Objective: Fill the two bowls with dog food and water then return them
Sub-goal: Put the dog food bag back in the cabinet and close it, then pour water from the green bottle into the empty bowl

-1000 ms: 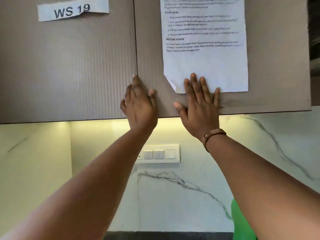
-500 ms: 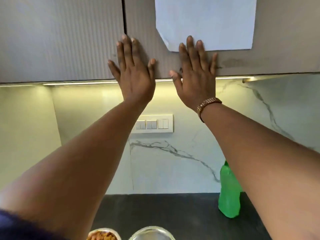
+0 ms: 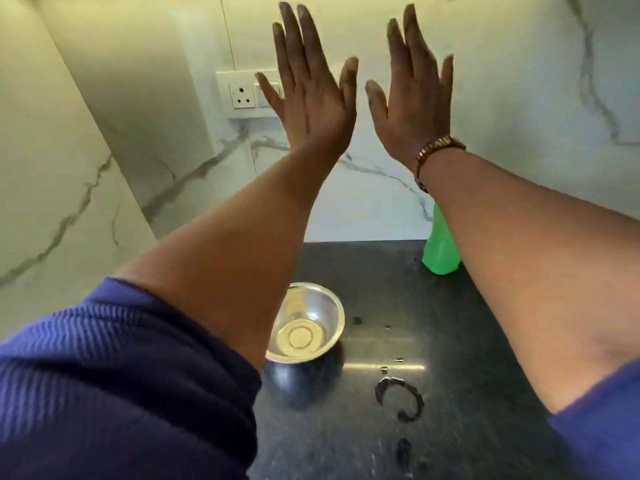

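A steel bowl [image 3: 306, 329] stands on the dark countertop [image 3: 450, 341], its inside shiny and its left side hidden behind my left forearm. My left hand [image 3: 310, 88] and my right hand [image 3: 414, 95] are raised side by side in front of the marble wall, well above the bowl, fingers spread, holding nothing. A second bowl is not visible; my left arm and sleeve cover that side. A green bottle [image 3: 440, 251] stands at the back of the counter, partly behind my right forearm.
A white socket and switch plate [image 3: 242, 95] is on the marble wall behind my left hand. A wall corner juts out at the left. Wet marks, including a ring [image 3: 401, 398], lie on the counter to the right of the bowl.
The view has tilted down from the upper cabinet doors to the counter. Both hands have come off the cabinet doors and hang in the air. The bowl and counter have come fully into sight.
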